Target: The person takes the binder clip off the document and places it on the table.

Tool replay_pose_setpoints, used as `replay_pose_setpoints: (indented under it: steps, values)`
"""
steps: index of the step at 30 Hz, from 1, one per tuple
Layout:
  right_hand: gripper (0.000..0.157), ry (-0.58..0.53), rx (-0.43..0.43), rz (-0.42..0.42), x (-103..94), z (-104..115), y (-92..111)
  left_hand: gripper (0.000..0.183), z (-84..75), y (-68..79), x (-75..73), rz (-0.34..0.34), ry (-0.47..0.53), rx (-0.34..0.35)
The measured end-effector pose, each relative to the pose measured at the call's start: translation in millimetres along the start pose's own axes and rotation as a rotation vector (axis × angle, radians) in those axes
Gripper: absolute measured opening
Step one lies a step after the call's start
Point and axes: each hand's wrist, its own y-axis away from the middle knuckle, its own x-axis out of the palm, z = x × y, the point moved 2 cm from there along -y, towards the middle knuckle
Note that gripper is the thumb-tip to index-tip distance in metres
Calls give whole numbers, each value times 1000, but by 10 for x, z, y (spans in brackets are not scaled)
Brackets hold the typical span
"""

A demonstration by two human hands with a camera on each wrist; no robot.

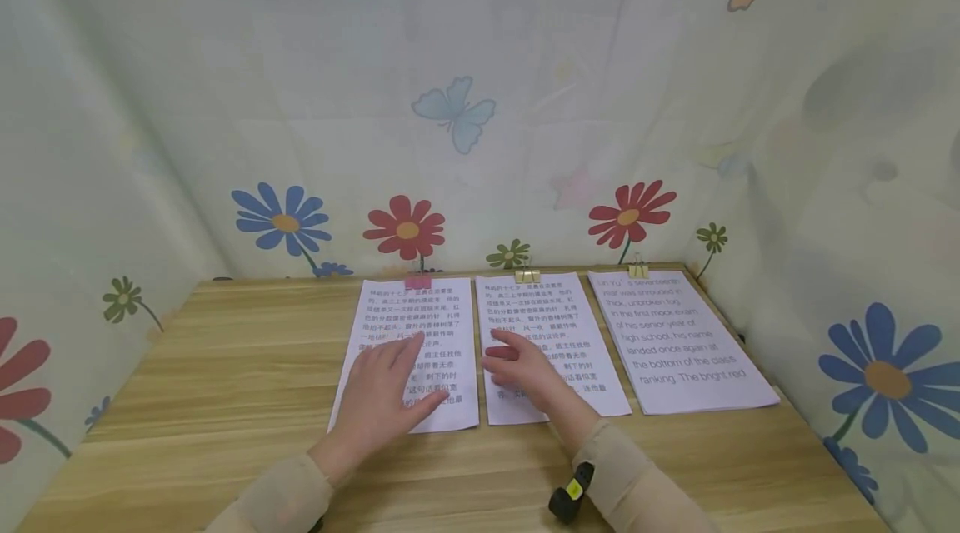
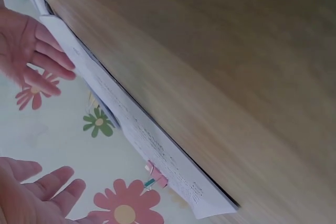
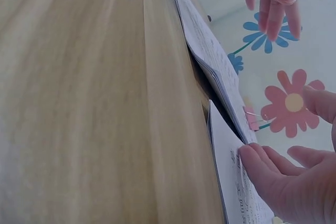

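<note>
My left hand (image 1: 378, 387) is over the left paper stack (image 1: 450, 325), fingers spread and holding nothing. A pink binder clip (image 1: 418, 281) grips that stack's top edge. Over the left part of the middle paper stack (image 1: 592, 375) is my right hand (image 1: 528, 371), fingers loosely bent with nothing between them. Its fingertips look close to the paper in the right wrist view; whether they touch, I cannot tell. A gold binder clip (image 1: 527, 276) sits at the middle stack's top. Both stacks carry printed Chinese text, partly hidden by the hands.
To the right lies a third paper stack (image 1: 682, 350) with English print and a gold binder clip (image 1: 638, 270). The wooden table (image 1: 225, 366) meets a flower-patterned cloth (image 1: 337, 141) at the back and sides. A black strap device (image 1: 572, 493) is on the right wrist.
</note>
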Motion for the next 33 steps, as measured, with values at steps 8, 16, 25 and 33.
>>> replay_pose_setpoints:
  steps: [8, 16, 25, 33]
  values:
    - [68, 20, 45, 2, 51, 50, -36, 79, -11, -22, 13, 1, 0, 32]
    - [69, 117, 78, -15, 91, 14, -135, 76, 0, -46, 21, -9, -11, 54]
    - [72, 194, 25, -94, 216, -9, -164, 76, 46, -76, 41, 7, -27, 49]
    - [77, 328, -54, -170, 309, -86, -186, 77, 69, -101, 11, 10, -28, 50]
